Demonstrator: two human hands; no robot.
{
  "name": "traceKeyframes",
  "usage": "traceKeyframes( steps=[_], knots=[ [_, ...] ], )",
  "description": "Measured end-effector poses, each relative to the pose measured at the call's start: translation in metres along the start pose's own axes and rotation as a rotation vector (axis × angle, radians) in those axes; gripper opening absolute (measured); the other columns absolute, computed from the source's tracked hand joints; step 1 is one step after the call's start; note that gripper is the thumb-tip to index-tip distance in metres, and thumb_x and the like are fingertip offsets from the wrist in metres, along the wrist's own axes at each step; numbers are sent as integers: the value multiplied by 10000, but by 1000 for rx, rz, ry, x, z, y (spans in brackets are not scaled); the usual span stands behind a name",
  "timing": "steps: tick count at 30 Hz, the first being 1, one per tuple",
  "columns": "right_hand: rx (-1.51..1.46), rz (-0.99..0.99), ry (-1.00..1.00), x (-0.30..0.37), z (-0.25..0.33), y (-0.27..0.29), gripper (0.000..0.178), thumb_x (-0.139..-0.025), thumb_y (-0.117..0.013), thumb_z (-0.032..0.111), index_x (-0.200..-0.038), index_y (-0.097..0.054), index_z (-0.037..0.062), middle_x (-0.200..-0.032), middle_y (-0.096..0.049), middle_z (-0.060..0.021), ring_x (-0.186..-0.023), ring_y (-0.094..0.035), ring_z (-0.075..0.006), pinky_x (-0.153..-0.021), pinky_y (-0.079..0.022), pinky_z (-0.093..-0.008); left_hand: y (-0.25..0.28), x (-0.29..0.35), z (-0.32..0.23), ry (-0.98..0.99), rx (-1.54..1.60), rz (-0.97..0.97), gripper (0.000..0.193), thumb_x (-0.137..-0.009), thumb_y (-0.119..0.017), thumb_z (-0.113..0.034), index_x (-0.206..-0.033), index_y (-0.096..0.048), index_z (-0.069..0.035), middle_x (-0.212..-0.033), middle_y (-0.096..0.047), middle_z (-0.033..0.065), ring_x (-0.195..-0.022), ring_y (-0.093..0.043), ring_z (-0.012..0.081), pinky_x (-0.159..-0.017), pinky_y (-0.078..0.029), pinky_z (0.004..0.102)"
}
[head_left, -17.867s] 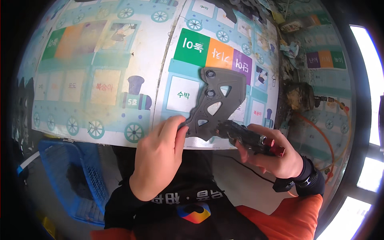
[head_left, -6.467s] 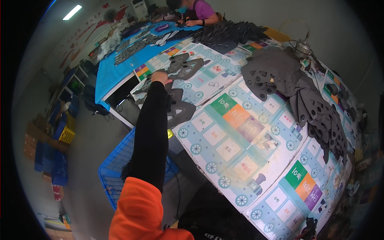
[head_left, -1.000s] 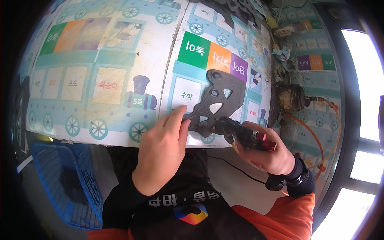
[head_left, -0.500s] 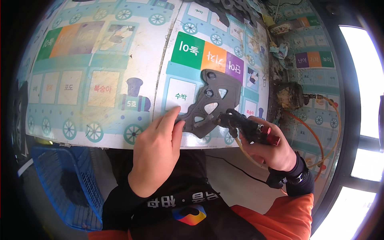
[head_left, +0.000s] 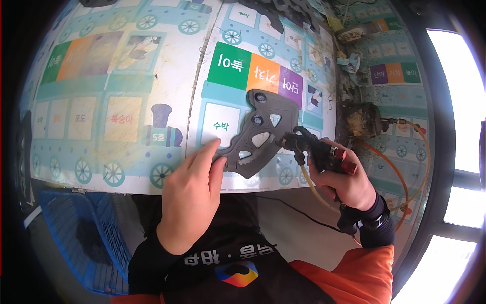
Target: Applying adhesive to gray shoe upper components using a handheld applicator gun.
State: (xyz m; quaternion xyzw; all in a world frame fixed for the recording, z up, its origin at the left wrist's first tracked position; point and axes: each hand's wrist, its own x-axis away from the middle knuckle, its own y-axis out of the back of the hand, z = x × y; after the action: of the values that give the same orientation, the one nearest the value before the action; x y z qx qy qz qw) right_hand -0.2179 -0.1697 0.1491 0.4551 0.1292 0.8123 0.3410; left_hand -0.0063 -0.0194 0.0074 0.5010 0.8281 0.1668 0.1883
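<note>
Blue basket: mesh-sided plastic basket [head_left: 114,243] below the table edge, left of the wearer; a dark bundle [head_left: 92,238] inside, details too dim to tell.
Crusted vessel: squat, brown-stained vessel [head_left: 362,120] beyond the table's right side, fitting on its flank; contents cannot be told.
Grey piece: dark grey, flat, angular piece [head_left: 284,114], matt face; wavy left edge, straighter right edge, pointed lower corner, narrow lower-left end. Two round dark spots along the upper left; three cutouts below and beside them, the pale surface showing through.
Where it lies: flat on the printed tabletop [head_left: 177,71], close to the near edge, its top overlapping the orange and purple blocks of the print.
Left hand: left hand [head_left: 190,197] at the piece's narrow end, which sits between thumb and index finger, the two tips slightly apart around it; how firmly, cannot tell.
Right hand: right hand [head_left: 349,185] wrapped round a black tool [head_left: 321,152] with red ends, fingers curled in on it.
Tool tip: aimed at the piece's right edge, just beside or above it; contact cannot be told.
Hose: pale hose [head_left: 314,188] running down from the tool.
Far edge: more dark grey pieces [head_left: 298,14], heaped, partly out of view.
</note>
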Motion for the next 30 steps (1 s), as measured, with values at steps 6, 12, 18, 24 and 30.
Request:
traceKeyframes(
  steps=[6,12,18,24,30],
  knots=[
    [-54,-5,15,-5,8,2,354,-880,-724,-16,-1216,-617,-47,-901,-643,1,-790,-598,-75,-734,-516,-250,0,0,0,19,11,-9,273,-946,-726,-41,-1210,-698,22,-1010,-745,217,-814,-732,366,-708,-568,404],
    [-198,-49,-64,-8,11,7,253,-845,-685,-44,-1088,-645,12,-824,-616,9,-632,-525,-50,-559,-411,-232,1,-1,1,-17,3,-7,278,-944,-722,-45,-1210,-670,18,-985,-734,207,-837,-729,395,-708,-582,447],
    [-155,-84,-19,-14,6,14,244,-837,-680,-14,-1077,-655,24,-773,-601,7,-559,-481,-48,-513,-360,-229,1,-1,2,-13,12,-1,284,-946,-719,-46,-1218,-665,17,-982,-733,207,-841,-729,394,-709,-582,448],
    [-177,-88,10,-19,7,15,236,-841,-659,6,-1076,-660,27,-751,-593,6,-550,-475,-45,-508,-354,-227,1,-2,3,-30,5,-10,288,-947,-723,-52,-1222,-666,11,-979,-736,200,-832,-730,390,-702,-584,447],
    [-171,-120,26,-20,15,9,150,-868,-666,4,-1017,-648,-8,-679,-559,-5,-489,-445,-77,-504,-327,-251,1,-2,3,-18,15,-11,289,-946,-727,-57,-1222,-666,6,-979,-736,198,-814,-728,391,-686,-581,446]
  ],
)
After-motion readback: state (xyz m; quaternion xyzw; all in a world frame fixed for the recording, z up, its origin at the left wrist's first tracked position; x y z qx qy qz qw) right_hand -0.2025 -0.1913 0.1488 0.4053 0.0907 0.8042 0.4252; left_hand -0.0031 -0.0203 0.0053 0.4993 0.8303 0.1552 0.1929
